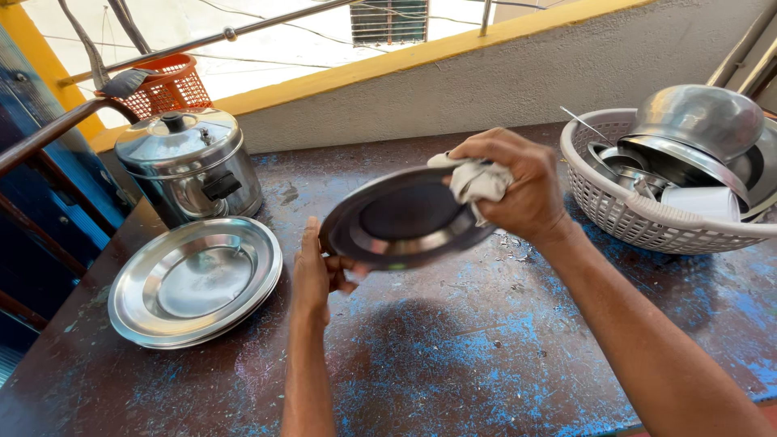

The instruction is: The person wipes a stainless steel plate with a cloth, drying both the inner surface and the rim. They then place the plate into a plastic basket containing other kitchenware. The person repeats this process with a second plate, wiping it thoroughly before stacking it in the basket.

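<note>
A round steel plate [401,218] is held tilted above the worn blue-and-brown table [453,348]. My left hand [317,271] grips the plate's lower left rim. My right hand [518,182] clutches a crumpled white cloth [476,180] and presses it against the plate's upper right edge. The plate's dark underside faces the camera.
A stack of steel plates [194,279] lies on the table at the left, a lidded steel pot [190,162] behind it. An orange basket [168,85] sits on the ledge. A white plastic basket [631,206] at the right holds steel bowls [700,121] and dishes.
</note>
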